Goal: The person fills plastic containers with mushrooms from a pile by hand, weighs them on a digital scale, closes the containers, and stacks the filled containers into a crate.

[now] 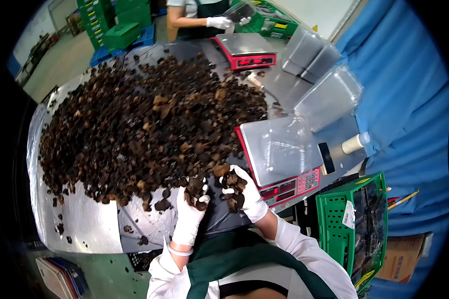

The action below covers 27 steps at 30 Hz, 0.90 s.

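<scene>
My left hand [188, 219], in a white glove, is closed around a clump of dark brown wood ear mushrooms [194, 187]. A second clump of wood ear mushrooms [234, 190] sits in my right hand [250, 197], also gloved, with the fingers curled about it. Both hands are at the near edge of a large pile of wood ear mushrooms [144, 124] spread over the table. Just to the right of my right hand stands a red digital scale [297, 184] with a clear plastic lid or tray on its metal plate [279, 149].
Clear plastic boxes [329, 94] stand beyond the near scale. Across the table a person in white gloves [218, 22] holds a clear box behind another red scale [247, 47]. A phone [326, 158] and white bottle [354, 143] lie rightward. A green crate [334, 234] holds packed boxes.
</scene>
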Each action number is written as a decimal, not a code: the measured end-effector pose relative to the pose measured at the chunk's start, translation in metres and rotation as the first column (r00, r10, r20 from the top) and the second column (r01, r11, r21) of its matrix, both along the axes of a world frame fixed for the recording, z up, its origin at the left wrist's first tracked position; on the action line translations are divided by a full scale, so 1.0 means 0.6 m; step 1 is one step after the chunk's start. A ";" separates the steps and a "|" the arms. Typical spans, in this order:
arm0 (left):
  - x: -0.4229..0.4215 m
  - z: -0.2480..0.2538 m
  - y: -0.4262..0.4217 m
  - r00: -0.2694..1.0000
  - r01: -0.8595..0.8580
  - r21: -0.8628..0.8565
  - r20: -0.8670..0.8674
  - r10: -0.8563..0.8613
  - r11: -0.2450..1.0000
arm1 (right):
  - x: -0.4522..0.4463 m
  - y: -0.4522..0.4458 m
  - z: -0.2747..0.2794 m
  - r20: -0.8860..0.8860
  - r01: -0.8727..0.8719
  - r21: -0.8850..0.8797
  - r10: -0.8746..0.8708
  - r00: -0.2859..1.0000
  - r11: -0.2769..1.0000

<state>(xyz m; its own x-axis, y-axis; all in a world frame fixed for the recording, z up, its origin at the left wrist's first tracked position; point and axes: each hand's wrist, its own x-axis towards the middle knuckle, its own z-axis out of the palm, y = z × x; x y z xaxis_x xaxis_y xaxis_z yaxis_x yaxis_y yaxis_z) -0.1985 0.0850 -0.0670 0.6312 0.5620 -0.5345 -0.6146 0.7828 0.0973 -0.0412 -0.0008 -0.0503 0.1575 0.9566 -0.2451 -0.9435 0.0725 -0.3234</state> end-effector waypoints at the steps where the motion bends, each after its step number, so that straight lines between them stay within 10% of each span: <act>1: 0.027 0.007 -0.002 0.998 0.030 -0.014 0.051 -0.030 0.999 | 0.021 -0.009 0.013 0.041 0.035 0.004 -0.035 0.999 0.999; 10: 0.272 0.081 -0.044 0.973 0.218 0.278 0.011 -0.230 0.935 | 0.249 -0.094 0.095 0.309 0.267 -0.006 -0.252 0.917 0.964; 15: 0.351 0.063 -0.065 0.892 0.449 0.681 -0.378 -0.248 0.578 | 0.318 -0.114 0.116 0.313 0.355 -0.083 -0.313 0.897 0.931; 18: 0.376 0.035 -0.086 0.826 0.519 0.847 -0.531 0.189 0.113 | 0.342 -0.111 0.102 0.286 0.323 0.033 -0.319 0.904 0.946; 22: 0.367 0.081 -0.145 0.775 0.569 0.809 -0.468 0.424 -0.148 | 0.352 -0.102 0.064 0.061 0.388 0.063 -0.392 0.918 0.919; 24: 0.375 0.097 -0.165 0.710 0.666 0.725 -0.547 0.443 -0.172 | 0.343 -0.097 0.060 0.030 0.369 0.080 -0.373 0.928 0.926; 27: 0.383 0.055 -0.161 0.750 0.603 0.781 -0.625 0.215 0.165 | 0.344 -0.087 0.061 0.003 0.396 -0.006 -0.396 0.918 0.918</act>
